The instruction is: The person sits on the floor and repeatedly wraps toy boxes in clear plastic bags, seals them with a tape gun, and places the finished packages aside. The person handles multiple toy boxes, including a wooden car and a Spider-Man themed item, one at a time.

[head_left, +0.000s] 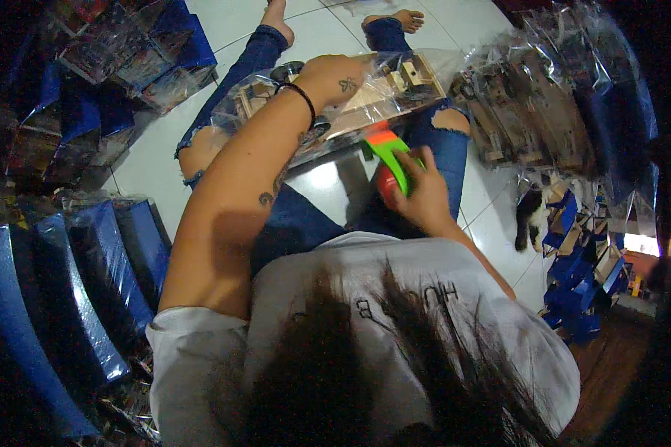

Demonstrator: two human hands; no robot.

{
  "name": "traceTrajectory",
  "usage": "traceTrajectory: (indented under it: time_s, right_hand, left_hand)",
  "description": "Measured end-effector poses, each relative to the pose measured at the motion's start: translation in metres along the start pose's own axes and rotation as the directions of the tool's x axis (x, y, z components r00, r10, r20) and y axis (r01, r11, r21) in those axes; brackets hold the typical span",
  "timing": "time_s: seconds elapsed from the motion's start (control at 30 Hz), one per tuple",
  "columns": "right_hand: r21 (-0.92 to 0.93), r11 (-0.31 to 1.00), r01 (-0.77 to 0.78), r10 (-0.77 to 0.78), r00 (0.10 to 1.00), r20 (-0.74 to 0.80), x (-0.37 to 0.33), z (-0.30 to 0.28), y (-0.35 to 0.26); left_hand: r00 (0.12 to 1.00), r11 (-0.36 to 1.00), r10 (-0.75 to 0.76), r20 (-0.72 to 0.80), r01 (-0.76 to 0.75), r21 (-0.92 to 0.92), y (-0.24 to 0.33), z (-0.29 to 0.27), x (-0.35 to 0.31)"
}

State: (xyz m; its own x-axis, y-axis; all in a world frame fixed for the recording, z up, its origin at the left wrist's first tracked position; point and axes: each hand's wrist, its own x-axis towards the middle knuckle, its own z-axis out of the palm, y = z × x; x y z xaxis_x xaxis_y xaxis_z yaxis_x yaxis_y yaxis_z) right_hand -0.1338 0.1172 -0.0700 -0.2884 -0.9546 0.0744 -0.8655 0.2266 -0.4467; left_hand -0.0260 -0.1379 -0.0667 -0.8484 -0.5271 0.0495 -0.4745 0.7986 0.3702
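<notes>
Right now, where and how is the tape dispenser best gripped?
I'd grip the tape dispenser by its green body, behind the orange tip, from the person's right: that part looks narrow, and the tip points away from the right hand.

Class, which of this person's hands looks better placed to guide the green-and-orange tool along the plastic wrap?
Probably the right hand: it grips the green-and-orange tool, whose orange end sits close by the plastic wrap. The left hand rests on the wrapped wooden piece.

tape dispenser (390,159): partly behind right grip (428,192) | left foot (277,21): cropped
</notes>
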Motion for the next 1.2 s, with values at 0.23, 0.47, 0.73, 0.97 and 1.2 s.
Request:
traceTrajectory:
  time_s: [0.23,0.47,0.73,0.97,1.2]
  right_hand:
    - [0.238,0.964,0.118,-0.12,0.993,-0.007,0.021,-0.014,0.031]
    - [0.275,0.917,-0.288,0.398,0.669,-0.628,-0.028,-0.019,0.229]
    - [-0.029,0.899,-0.437,0.318,0.698,-0.642,0.001,0.033,0.227]
    - [0.434,0.898,-0.064,0.095,0.994,-0.048,0.065,0.077,-0.012]
    - [0.854,-0.118,-0.506,-0.036,0.862,0.506,0.19,0.05,0.068]
  left_hand:
    - [0.999,0.995,0.04,0.031,-0.043,0.09,0.003,-0.02,-0.004]
    - [0.955,0.958,0.274,0.113,-0.26,-0.123,-0.018,-0.029,0.028]
    - [0.766,0.916,-0.02,0.643,0.272,-0.296,-0.044,0.002,0.095]
    - [0.569,0.655,0.057,0.82,0.598,-0.461,-0.084,0.017,0.074]
    - [0.793,0.129,-0.436,0.426,0.524,-0.842,-0.015,-0.03,-0.021]
